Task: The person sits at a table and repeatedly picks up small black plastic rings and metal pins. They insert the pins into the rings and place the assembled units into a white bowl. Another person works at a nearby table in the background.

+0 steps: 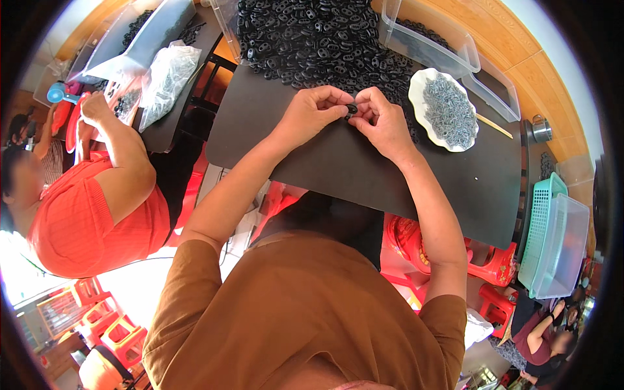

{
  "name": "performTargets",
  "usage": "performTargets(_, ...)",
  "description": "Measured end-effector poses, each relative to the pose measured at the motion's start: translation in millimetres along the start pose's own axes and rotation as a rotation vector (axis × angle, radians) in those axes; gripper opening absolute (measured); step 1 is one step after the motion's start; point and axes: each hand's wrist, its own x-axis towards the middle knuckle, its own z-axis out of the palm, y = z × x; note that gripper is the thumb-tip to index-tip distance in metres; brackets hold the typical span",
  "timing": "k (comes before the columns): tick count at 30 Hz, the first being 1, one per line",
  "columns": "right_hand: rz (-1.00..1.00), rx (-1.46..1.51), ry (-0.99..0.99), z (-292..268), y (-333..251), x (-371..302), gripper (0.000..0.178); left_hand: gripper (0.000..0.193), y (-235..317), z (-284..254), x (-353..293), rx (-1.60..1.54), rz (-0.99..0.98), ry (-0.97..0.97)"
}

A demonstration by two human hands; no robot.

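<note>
Over the far part of the dark table, my left hand [312, 116] and my right hand [385, 125] meet fingertip to fingertip. Between them is a small black oval plastic piece [352, 109], pinched by the thumb and fingers of my left hand. The fingers of my right hand are curled closed against its right side; whether they also hold a smaller part is hidden. Just beyond both hands spreads a big heap of black plastic pieces with holes [312, 39]. Right of my right hand stands a white scalloped plate [418, 84] piled with small silvery metal parts [450, 110].
A wooden stick [494, 125] juts out from the plate. Clear plastic bins [435, 49] stand behind it, and a metal cup [541, 129] at the right. Green baskets [543, 227] sit beyond the table's right edge. At left, a person in red [104, 214] works at another table.
</note>
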Motion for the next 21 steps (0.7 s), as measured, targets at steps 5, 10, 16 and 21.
performTargets(5, 0.008, -0.042, 0.000, 0.3, -1.8, -0.1, 0.034, 0.018, -2.2, 4.2, -1.7, 0.068, 0.037, 0.028)
performTargets(10, 0.008, -0.058, 0.000, 1.5, -1.4, -1.0, 0.033, 0.017, 2.0, 5.0, -5.7, 0.204, 0.066, 0.033)
performTargets(16, -0.008, -0.059, 0.017, 3.5, 0.8, -0.9, 0.032, 0.016, 4.1, 6.1, -6.1, 0.238, 0.044, 0.063)
performTargets(21, -0.022, -0.058, 0.037, 5.8, -0.9, -1.0, 0.028, 0.016, 3.4, 4.9, -5.6, 0.240, 0.059, 0.070)
